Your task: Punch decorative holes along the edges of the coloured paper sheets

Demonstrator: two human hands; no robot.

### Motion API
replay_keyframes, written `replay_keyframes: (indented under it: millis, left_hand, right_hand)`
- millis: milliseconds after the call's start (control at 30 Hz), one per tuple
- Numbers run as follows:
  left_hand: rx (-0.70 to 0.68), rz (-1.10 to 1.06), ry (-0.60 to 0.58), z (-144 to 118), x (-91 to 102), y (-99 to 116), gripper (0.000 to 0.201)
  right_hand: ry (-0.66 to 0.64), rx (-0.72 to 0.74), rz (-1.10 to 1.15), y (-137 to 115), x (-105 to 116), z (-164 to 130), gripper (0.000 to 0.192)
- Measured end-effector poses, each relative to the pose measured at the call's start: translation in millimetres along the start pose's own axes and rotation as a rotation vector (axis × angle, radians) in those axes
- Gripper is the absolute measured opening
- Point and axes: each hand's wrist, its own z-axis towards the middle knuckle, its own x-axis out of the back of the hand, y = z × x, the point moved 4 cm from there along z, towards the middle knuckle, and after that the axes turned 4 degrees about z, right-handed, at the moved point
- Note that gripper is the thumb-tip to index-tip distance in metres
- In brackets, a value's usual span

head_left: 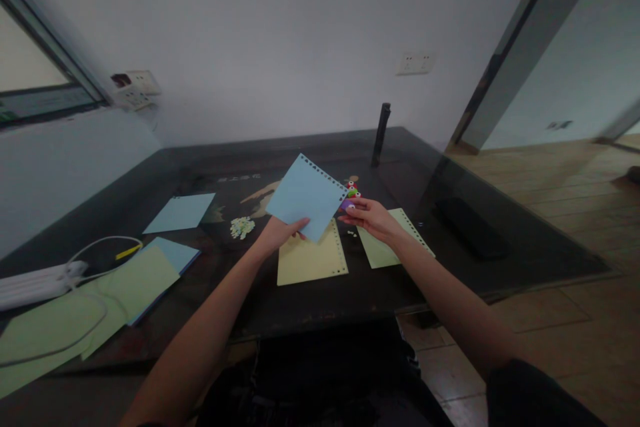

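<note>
My left hand [284, 233] grips a light-blue loose-leaf sheet [306, 199] by its lower edge, thumb on top. The sheet is tilted above the table, with a row of punched holes along its upper right edge. At that sheet's right corner, my right hand [373, 217] pinches a small purple object [347, 204] with a white eye-like spot; its kind is not clear. Just behind it are red and green eyed pieces [353, 191], partly hidden. Under the sheet lies a yellow punched sheet [313, 260]. Another pale yellow-green sheet [383, 248] rests below my right wrist.
A pile of small pale bits [243, 227] lies left of my left hand. Further left are a blue sheet [181, 212], yellow-green sheets [150, 277] and a white power strip [37, 285] with cable. A black upright stick [381, 135] and a flat black object [471, 227] are at right.
</note>
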Motion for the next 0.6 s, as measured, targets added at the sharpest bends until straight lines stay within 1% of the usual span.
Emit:
replay_keyframes:
  millis: [200, 433, 600]
  left_hand:
    - [0.000, -0.009, -0.017, -0.1, -1.5, -0.5, 0.023]
    - [0.005, 0.003, -0.038, 0.6, -2.6, -2.0, 0.025]
    - [0.023, -0.002, -0.031, 0.5, -2.7, -3.2, 0.024]
  right_hand:
    - [0.011, 0.007, -0.001, -0.3, -1.3, -1.0, 0.023]
    - [0.009, 0.013, -0.017, 0.0, -1.9, -0.1, 0.027]
    - [-0.004, 0.014, -0.010, 2.6, -0.3, 2.5, 0.029]
